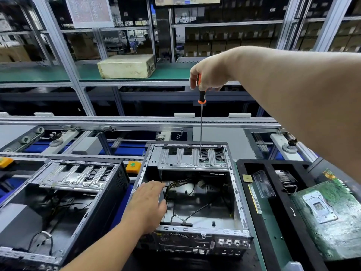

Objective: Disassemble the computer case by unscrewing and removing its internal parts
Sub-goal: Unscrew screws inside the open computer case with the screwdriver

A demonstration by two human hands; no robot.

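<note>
The right hand [210, 75] grips a screwdriver [201, 122] upright, tip on the drive cage [192, 159] directly below, likely to reach its screw; the left hand [149, 204], fingers relaxed, steadies the computer case [237, 194] wall

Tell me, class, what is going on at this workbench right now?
A person is taking apart an open computer case. The right hand grips a long orange-and-black screwdriver, held upright with its tip down on the metal drive bracket at the far end of the case. The left hand, fingers straight, rests on the case's left edge. A second opened case stands to the left, and a removed motherboard lies in a tray to the right.
</note>
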